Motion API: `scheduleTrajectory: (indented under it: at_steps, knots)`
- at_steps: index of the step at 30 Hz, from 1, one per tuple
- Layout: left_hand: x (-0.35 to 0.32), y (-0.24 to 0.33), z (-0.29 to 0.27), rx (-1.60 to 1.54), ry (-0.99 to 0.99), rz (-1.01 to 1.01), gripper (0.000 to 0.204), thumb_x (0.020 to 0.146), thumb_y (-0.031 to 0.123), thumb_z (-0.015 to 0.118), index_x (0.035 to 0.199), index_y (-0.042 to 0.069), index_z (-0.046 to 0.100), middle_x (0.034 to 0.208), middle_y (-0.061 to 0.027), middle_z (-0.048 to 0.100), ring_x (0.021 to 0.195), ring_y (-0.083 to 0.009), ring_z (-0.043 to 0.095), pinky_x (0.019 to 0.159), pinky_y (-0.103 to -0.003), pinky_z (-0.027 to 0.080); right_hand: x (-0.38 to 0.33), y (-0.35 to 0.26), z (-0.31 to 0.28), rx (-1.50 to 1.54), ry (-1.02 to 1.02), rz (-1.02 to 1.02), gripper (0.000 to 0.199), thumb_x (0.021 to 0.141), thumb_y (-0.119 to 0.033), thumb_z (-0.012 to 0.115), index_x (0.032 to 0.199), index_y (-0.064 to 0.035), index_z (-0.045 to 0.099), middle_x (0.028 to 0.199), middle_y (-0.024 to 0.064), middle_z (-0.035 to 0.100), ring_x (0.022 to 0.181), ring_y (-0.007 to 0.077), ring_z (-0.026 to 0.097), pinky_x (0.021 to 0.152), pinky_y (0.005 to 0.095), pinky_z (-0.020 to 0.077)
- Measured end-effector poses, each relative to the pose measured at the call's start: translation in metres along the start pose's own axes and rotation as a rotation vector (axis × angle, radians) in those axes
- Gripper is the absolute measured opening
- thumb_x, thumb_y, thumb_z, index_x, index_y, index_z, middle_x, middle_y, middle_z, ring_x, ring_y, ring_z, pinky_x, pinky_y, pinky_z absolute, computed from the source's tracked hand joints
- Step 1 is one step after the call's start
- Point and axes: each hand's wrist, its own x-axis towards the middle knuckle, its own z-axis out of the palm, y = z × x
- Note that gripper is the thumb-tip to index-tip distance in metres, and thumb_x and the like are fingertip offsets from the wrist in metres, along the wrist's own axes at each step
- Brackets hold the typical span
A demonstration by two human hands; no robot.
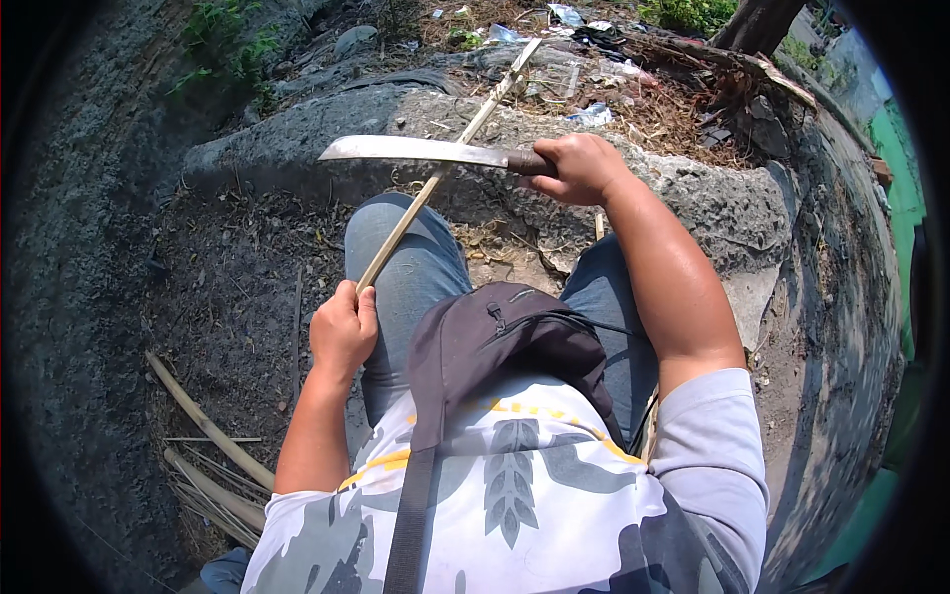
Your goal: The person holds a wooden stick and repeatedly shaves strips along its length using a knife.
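My left hand (342, 327) is closed around the near end of a long, pale split-bamboo strip (408, 220). The strip slants away to the upper right, passing above my left knee and over the stone ledge. In my right hand (582, 168) I grip the dark handle of a machete (416, 149), its blade pointing left. The blade lies across the strip at about its middle; whether its edge touches or bites into the strip I cannot tell. Most of the right-hand fingers are hidden behind the handle.
A rough stone ledge (693, 198) runs in front of my knees. Beyond it are litter, dry straw (683, 114) and a tree trunk (757, 25). Several cut strips (213, 426) lie on the ground at lower left. A dark bag (500, 346) rests on my lap.
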Motion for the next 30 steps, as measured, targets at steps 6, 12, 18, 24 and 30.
scheduleTrajectory:
  at_steps: [6,12,18,24,30]
  knots:
    - [0.010,-0.001,0.005,0.036,0.010,0.036,0.028,0.103,0.029,0.061,0.087,0.006,0.057,0.070,-0.0192,0.067,0.066,-0.0444,0.067,0.059,-0.054,0.050,-0.001,0.015,0.008,0.046,0.045,0.059,0.042,0.087,-0.053,0.074,0.096,-0.0130,0.068,0.084,0.0163,0.072,0.084,0.0408,0.071,0.075,0.0506,0.0558]
    - [0.004,0.000,0.001,0.023,0.024,0.035,0.028,0.104,0.029,0.060,0.087,0.006,0.057,0.070,-0.0194,0.067,0.066,-0.0443,0.067,0.059,-0.053,0.050,-0.004,-0.014,-0.010,0.097,-0.163,0.097,0.057,0.092,-0.070,0.063,0.101,-0.0150,0.070,0.093,0.0156,0.074,0.095,0.0381,0.072,0.084,0.0504,0.0566]
    - [0.007,-0.001,0.002,0.000,0.009,0.047,0.029,0.104,0.029,0.060,0.086,0.006,0.056,0.069,-0.0195,0.066,0.065,-0.0443,0.066,0.058,-0.053,0.050,0.000,0.008,-0.016,0.104,-0.160,0.243,0.062,0.090,-0.076,0.061,0.098,-0.0152,0.073,0.090,0.0137,0.075,0.092,0.0346,0.073,0.080,0.0478,0.0564]
    - [0.007,0.004,0.000,0.036,-0.006,0.016,0.029,0.104,0.029,0.060,0.087,0.005,0.057,0.070,-0.0200,0.066,0.066,-0.0447,0.066,0.059,-0.053,0.050,-0.005,0.002,-0.004,0.061,0.019,0.155,0.056,0.091,-0.068,0.066,0.090,-0.0122,0.069,0.081,0.0169,0.071,0.081,0.0408,0.071,0.072,0.0508,0.0555]
    - [0.005,-0.001,0.004,0.015,0.018,0.007,0.029,0.104,0.029,0.060,0.088,0.005,0.058,0.070,-0.0198,0.067,0.067,-0.0447,0.067,0.059,-0.053,0.050,0.003,-0.017,-0.002,0.011,0.011,-0.090,0.055,0.090,-0.066,0.069,0.088,-0.0116,0.065,0.078,0.0157,0.070,0.080,0.0417,0.070,0.071,0.0513,0.0552]
